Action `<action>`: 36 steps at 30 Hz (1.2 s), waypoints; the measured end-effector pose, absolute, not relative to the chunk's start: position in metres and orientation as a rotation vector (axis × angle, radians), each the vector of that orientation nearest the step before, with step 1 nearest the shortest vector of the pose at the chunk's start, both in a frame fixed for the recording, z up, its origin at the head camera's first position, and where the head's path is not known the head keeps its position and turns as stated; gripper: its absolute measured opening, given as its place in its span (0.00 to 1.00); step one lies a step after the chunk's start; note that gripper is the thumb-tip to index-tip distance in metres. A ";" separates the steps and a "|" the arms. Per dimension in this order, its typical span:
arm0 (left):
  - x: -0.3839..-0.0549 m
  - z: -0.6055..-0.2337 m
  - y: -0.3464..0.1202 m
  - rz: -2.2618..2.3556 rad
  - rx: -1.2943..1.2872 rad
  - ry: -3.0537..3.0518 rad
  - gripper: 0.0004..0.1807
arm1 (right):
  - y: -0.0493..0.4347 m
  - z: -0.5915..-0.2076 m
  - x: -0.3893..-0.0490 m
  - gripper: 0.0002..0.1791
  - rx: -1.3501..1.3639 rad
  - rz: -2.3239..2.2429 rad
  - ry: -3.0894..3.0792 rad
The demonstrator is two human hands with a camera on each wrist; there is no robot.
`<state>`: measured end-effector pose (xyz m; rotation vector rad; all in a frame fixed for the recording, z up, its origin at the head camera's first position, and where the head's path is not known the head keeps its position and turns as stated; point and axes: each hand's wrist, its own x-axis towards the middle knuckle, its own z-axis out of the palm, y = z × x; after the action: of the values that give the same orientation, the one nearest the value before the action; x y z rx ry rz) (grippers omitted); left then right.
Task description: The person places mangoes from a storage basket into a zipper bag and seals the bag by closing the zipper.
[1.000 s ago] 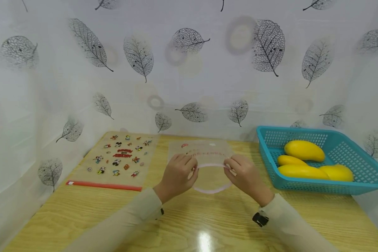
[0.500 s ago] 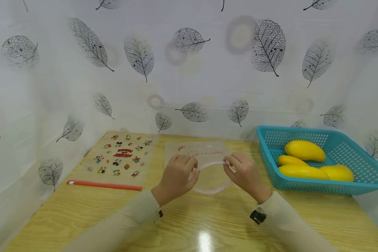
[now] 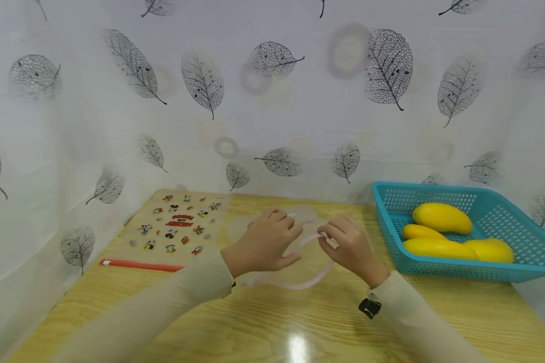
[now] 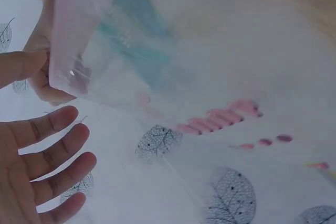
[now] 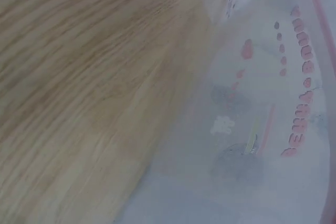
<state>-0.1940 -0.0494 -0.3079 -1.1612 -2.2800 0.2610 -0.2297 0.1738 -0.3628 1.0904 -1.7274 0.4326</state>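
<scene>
While the right hand (image 3: 351, 247) pinches the far part of the pink rim (image 3: 302, 286) between thumb and fingers, we find the left hand (image 3: 259, 247) holding nothing, its fingers spread and its thumb apart. Whether that thumb touches the bag, we cannot tell. The clear bag (image 4: 210, 66) with red lettering is between the two hands, above the middle of the counter (image 3: 345, 333). Its rim bows into a loop, with the near part sagging away from the far part. The right wrist view shows the printed film but not the fingers.

We judge the bag to be very light and limp, its film smooth and rather slippery, apt to crease or cling to itself. The rim looks the stiffest part; we would take hold there — one hand on each side — rather than on the loose film, which may stretch under a hard pull.

At the left, a flat printed bag (image 3: 181, 237) lies on the counter, its red strip (image 3: 141, 265) along the near edge. At the right, we note a blue basket (image 3: 463, 268) holding yellow mangoes (image 3: 442, 218).
</scene>
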 end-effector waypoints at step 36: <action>-0.205 -0.321 -0.044 0.090 -0.919 -2.046 0.05 | 0.177 -0.350 -0.251 0.12 1.045 0.485 -1.637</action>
<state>-0.2052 -0.0441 -0.3210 -0.9186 -2.0462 0.0902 -0.2508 0.1768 -0.3497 1.0448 -1.6367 0.4851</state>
